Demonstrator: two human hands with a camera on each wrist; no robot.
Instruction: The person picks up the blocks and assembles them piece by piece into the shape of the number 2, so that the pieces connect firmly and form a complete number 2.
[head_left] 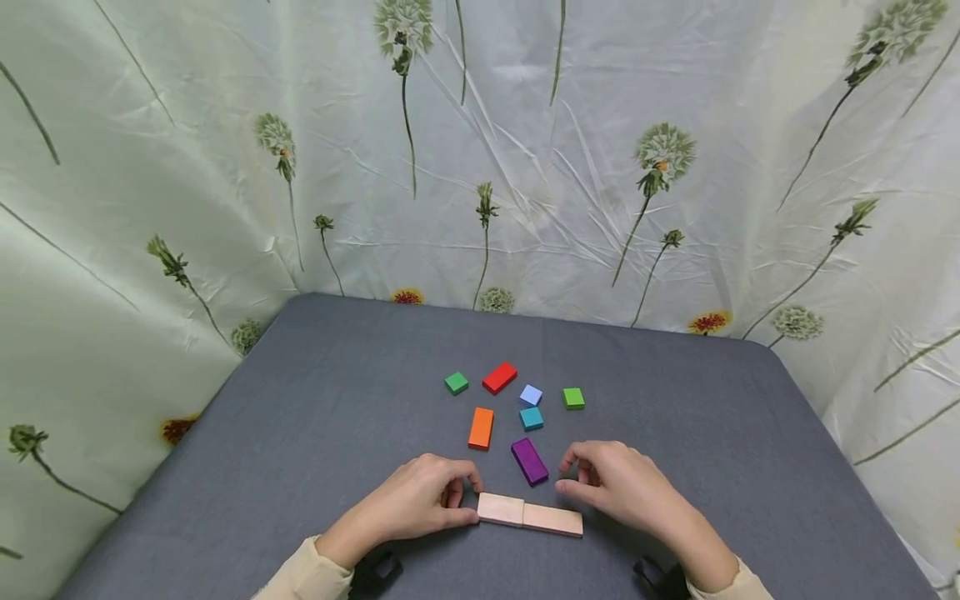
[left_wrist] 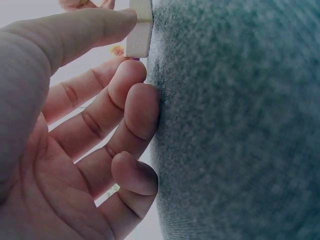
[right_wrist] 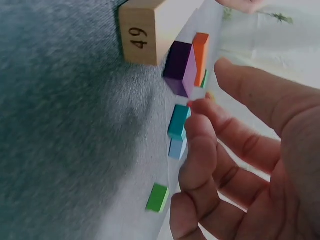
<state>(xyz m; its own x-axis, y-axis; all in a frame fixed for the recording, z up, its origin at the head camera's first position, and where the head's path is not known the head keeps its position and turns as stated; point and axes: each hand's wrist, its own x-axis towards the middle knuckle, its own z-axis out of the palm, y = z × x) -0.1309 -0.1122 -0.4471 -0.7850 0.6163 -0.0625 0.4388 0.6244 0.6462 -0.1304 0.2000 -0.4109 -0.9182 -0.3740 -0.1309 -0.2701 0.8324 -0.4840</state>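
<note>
Two plain wooden blocks, a left one (head_left: pixel 500 509) and a right one (head_left: pixel 552 519), lie end to end in a row near the front of the table. My left hand (head_left: pixel 422 500) pinches the left block's outer end between thumb and index finger; the other fingers curl loosely below, as the left wrist view shows. Past the row's right end hovers my right hand (head_left: pixel 618 486), its fingers loosely bent around nothing. A purple block (head_left: pixel 529 462) lies just behind the row, left of the right fingertips. In the right wrist view, the wooden block's end face (right_wrist: pixel 138 37) bears the number 49.
Behind the hands lie an orange block (head_left: pixel 481 428), a red block (head_left: pixel 499 377), a dark green block (head_left: pixel 456 383), a teal block (head_left: pixel 531 418), a light blue block (head_left: pixel 530 395) and a bright green block (head_left: pixel 573 398). Grey cloth (head_left: pixel 337 383) covers the table; a floral curtain (head_left: pixel 525 150) hangs behind.
</note>
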